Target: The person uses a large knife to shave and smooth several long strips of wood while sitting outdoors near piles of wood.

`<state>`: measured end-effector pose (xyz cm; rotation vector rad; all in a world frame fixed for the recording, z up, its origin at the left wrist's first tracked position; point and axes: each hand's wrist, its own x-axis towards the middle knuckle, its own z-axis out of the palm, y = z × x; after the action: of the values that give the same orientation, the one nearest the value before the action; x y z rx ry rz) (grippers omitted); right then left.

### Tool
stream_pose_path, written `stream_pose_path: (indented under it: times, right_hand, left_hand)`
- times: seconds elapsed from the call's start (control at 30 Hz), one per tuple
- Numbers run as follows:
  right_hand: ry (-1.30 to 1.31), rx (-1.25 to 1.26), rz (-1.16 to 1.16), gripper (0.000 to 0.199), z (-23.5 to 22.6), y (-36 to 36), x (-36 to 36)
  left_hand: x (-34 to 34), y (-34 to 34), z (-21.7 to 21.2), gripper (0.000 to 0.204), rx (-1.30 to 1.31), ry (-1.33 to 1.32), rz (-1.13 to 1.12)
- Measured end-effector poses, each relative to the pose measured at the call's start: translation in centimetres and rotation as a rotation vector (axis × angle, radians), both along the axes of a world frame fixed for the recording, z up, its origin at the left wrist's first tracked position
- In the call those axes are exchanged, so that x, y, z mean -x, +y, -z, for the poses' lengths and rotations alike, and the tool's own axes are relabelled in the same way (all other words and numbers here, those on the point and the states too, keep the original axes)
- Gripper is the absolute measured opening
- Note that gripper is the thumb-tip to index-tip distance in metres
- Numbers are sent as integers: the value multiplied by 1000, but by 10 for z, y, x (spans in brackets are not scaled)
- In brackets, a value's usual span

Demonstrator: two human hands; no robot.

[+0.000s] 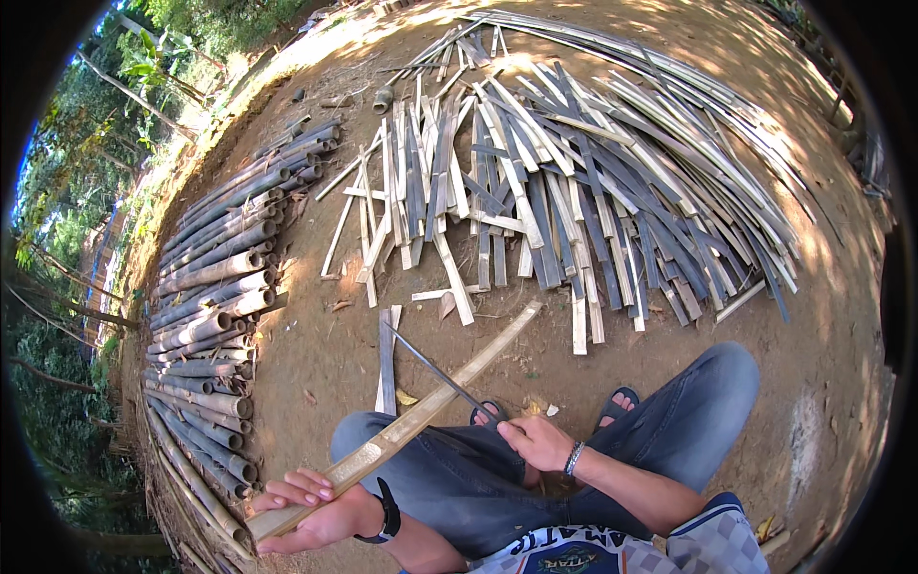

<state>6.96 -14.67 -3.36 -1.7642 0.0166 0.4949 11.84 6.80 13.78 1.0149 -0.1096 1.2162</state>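
Note:
My left hand (320, 517) is closed round the near end of a long split bamboo strip (435, 397), its pale inner side facing up. The strip slants away to the upper right, past my left knee. My right hand (540, 445) grips a long, narrow, dark-bladed knife (435, 368); its handle is hidden in my fist. The blade points to the upper left and crosses over the strip near its middle. Whether the edge touches the bamboo I cannot tell.
Whole bamboo poles (215, 330) are stacked along the left. A wide heap of split strips (574, 191), dark and pale, spreads ahead. Two strips (386, 364) lie by my left knee. My sandalled feet (617, 407) rest on bare earth. Trees (72, 230) stand beyond the poles.

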Motion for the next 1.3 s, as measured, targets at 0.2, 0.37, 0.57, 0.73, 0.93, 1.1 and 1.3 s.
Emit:
stream_pose_path:
  times: [0.2,0.37,0.57,0.73,0.93,1.1,1.3]
  right_hand:
    - [8,-31,63,53,18,-6,1]
    - [-102,-11,16,52,13,-2,8]
    - [-32,25,38,54,19,1,6]
    - [-5,-63,145,52,22,-5,-4]
    - [6,-9,52,50,27,-7,-3]
    - [-21,-59,106,49,35,1,-2]
    - [60,-122,224,50,28,2,-14]
  left_hand:
    - [-3,-4,1,56,-7,5,15]
    - [-3,-4,-2,56,21,6,-10]
    - [-4,-1,-2,57,20,2,10]
    - [-7,1,0,57,8,18,-13]
    - [-12,1,-2,57,33,13,-17]
    - [-19,6,-6,57,28,20,-9]
    - [-33,3,-10,58,34,54,-50]
